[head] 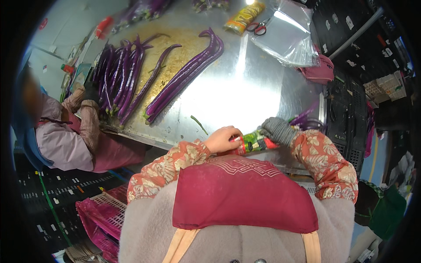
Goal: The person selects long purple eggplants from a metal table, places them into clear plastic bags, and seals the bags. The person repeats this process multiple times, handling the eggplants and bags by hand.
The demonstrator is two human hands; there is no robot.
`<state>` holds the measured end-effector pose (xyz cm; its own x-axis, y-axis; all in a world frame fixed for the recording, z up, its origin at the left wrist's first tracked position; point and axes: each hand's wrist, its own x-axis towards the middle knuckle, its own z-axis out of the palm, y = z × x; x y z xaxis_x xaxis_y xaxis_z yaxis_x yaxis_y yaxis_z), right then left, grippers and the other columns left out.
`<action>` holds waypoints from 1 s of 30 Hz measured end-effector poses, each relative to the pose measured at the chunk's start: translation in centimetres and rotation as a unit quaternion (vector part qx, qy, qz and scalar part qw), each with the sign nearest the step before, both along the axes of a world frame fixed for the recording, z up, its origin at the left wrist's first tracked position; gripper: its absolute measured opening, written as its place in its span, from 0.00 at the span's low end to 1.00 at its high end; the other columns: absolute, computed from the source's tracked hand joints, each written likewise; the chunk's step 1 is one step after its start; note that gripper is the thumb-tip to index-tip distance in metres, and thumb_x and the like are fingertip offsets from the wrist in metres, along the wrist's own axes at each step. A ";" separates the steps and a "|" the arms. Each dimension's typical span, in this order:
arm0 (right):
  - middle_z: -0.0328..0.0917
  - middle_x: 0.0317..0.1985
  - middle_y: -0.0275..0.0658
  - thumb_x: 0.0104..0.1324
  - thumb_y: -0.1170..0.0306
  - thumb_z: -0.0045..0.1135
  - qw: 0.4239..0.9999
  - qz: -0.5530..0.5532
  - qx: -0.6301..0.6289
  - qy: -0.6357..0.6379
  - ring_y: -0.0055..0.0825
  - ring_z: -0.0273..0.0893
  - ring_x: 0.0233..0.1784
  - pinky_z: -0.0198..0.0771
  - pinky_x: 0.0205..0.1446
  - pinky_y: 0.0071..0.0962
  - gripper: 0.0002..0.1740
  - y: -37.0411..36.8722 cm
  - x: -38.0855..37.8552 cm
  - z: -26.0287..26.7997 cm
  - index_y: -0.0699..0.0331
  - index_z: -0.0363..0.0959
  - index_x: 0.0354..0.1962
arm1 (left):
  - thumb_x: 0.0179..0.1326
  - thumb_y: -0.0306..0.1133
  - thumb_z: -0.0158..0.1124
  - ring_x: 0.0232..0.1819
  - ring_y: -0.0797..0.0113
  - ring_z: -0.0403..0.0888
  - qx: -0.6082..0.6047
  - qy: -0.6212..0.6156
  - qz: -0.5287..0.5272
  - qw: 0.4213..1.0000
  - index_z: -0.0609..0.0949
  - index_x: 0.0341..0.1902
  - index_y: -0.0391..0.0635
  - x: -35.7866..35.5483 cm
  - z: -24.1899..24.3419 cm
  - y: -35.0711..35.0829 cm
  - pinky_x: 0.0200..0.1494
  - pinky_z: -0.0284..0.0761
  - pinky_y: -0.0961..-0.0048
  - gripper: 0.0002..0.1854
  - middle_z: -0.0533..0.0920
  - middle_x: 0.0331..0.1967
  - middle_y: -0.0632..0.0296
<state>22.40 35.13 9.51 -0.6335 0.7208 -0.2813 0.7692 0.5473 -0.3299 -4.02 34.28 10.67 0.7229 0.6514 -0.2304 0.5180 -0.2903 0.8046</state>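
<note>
At the front edge of the steel table (pixel 227 98), my bare left hand (pixel 225 139) grips the left end of a red and green printed plastic packet (pixel 255 142). My right hand (pixel 279 131), in a grey knitted glove, is closed on its right end. Just beyond that glove lie purple items (pixel 307 118), blurred and partly hidden. A short green stem (pixel 199 125) rests on the metal ahead of my left hand. Farther off, a few long purple eggplants (pixel 184 77) lie side by side, with one single eggplant (pixel 151 82) to their left.
A co-worker (pixel 69 131) at the left has a dark-gloved hand (pixel 91 90) at a pile of eggplants (pixel 121 75). Toward the back right are a yellow printed packet (pixel 245 17), red-handled scissors (pixel 259 29), clear plastic bags (pixel 286 36) and a pink pouch (pixel 319 70). Black crates (pixel 338 115) flank the table.
</note>
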 end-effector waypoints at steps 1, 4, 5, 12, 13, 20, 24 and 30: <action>0.78 0.29 0.44 0.62 0.56 0.49 1.000 -0.012 -0.020 0.014 0.41 0.77 0.38 0.72 0.45 0.40 0.18 -0.8 -0.1 0.2 0.64 0.76 0.31 | 0.56 0.50 0.61 0.42 0.52 0.74 -0.030 0.036 -0.028 0.999 0.78 0.47 0.39 0.4 0.2 0.2 0.46 0.69 0.60 0.26 0.76 0.36 0.50; 0.76 0.32 0.42 0.63 0.58 0.47 1.000 -0.017 -0.018 -0.009 0.40 0.77 0.39 0.72 0.44 0.40 0.15 -2.7 -0.2 0.9 0.57 0.77 0.35 | 0.49 0.59 0.65 0.44 0.53 0.75 -0.035 0.089 -0.081 0.992 0.71 0.58 0.40 2.4 0.7 0.6 0.47 0.70 0.61 0.41 0.77 0.41 0.45; 0.76 0.33 0.41 0.62 0.58 0.47 0.999 -0.013 -0.030 -0.031 0.40 0.77 0.40 0.72 0.44 0.40 0.14 -3.1 -0.2 1.2 0.57 0.76 0.35 | 0.49 0.60 0.65 0.45 0.54 0.75 -0.016 0.077 -0.082 0.994 0.67 0.62 0.40 3.0 0.8 0.5 0.47 0.70 0.61 0.44 0.77 0.42 0.44; 0.76 0.37 0.41 0.57 0.55 0.54 0.997 -0.009 -0.077 -0.005 0.39 0.76 0.43 0.70 0.47 0.39 0.19 -4.1 -0.4 3.5 0.58 0.75 0.39 | 0.47 0.63 0.67 0.44 0.62 0.77 -0.266 0.073 -0.207 0.939 0.73 0.51 0.35 3.8 -0.5 1.5 0.47 0.71 0.67 0.42 0.79 0.41 0.51; 0.76 0.37 0.42 0.57 0.51 0.55 0.997 -0.019 -0.069 0.027 0.39 0.75 0.45 0.70 0.48 0.39 0.23 -4.2 -0.4 3.7 0.60 0.75 0.41 | 0.48 0.61 0.67 0.45 0.60 0.77 -0.264 0.077 -0.211 0.938 0.72 0.53 0.36 3.8 -1.0 1.6 0.47 0.71 0.65 0.41 0.80 0.41 0.50; 0.77 0.44 0.46 0.47 0.41 0.63 0.943 -0.026 -0.328 -0.057 0.41 0.76 0.48 0.69 0.52 0.38 0.44 -2.4 -0.1 2.8 0.59 0.67 0.56 | 0.57 0.57 0.58 0.45 0.46 0.75 -0.090 0.073 -0.302 0.946 0.68 0.62 0.45 4.1 -3.3 2.8 0.46 0.69 0.55 0.35 0.76 0.41 0.43; 0.79 0.38 0.45 0.48 0.41 0.62 0.920 0.005 -0.384 -0.078 0.41 0.79 0.44 0.71 0.49 0.38 0.39 -0.4 -0.6 0.8 0.60 0.70 0.51 | 0.57 0.53 0.60 0.47 0.49 0.76 -0.037 0.084 -0.327 0.941 0.73 0.57 0.48 4.7 -3.4 4.8 0.50 0.70 0.57 0.29 0.77 0.44 0.46; 0.79 0.38 0.47 0.56 0.43 0.54 0.950 -0.069 -0.304 -0.020 0.42 0.79 0.43 0.71 0.48 0.40 0.33 -1.7 -0.7 0.2 0.59 0.70 0.50 | 0.57 0.50 0.61 0.49 0.49 0.76 -0.100 0.056 -0.381 0.917 0.73 0.57 0.48 5.2 -4.2 8.2 0.51 0.70 0.59 0.28 0.78 0.46 0.46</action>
<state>21.69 33.47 9.72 -0.5255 0.4929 -0.6935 0.8379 0.1583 -0.5224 1.20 42.48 6.44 0.9153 -0.0970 -0.3909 0.3086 -0.4549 0.8354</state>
